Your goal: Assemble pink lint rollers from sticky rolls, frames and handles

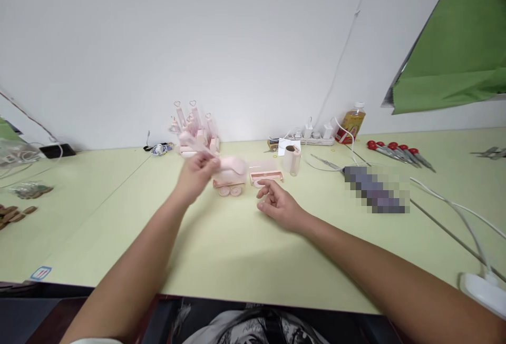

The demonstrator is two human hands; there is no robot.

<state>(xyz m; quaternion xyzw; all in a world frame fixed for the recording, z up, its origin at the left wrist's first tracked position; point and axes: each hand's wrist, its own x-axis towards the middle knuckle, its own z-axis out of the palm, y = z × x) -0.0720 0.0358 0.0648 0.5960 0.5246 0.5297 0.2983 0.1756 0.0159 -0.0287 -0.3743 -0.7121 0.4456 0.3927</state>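
Above the table (221, 249), hands: left (196, 175) raised, right (279, 205) resting.

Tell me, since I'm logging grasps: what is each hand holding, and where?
Left hand pinches a blurred pink piece by its near end. Right hand holds nothing.

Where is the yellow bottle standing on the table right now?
In the head view, the yellow bottle stands at the table's far edge against the wall, right of centre, beside the white power strip.

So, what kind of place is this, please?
Probably a small assembly or craft workbench: a pale green table against a wall, red-handled screwdrivers laid out, a power strip, and pink toy parts near the left hand.
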